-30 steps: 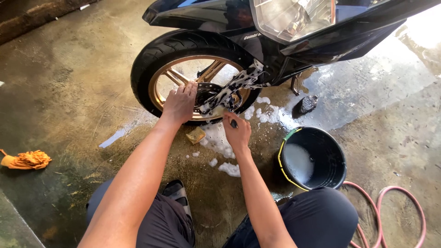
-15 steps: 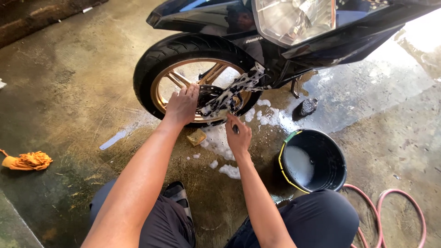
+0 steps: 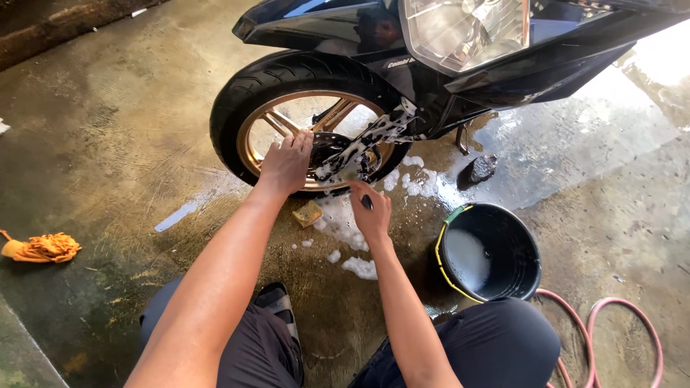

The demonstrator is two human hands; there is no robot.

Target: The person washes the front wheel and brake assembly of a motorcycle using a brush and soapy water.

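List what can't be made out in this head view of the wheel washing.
- Tool in the right hand: only a dark tip shows past the fingers; its kind is unclear.
- Wheel hub: covered by foam and the left hand.
- Motorcycle: cut off by the top and right edges.
- Bucket contents: sudsy water hides anything below.
- Hose: runs off the bottom edge.
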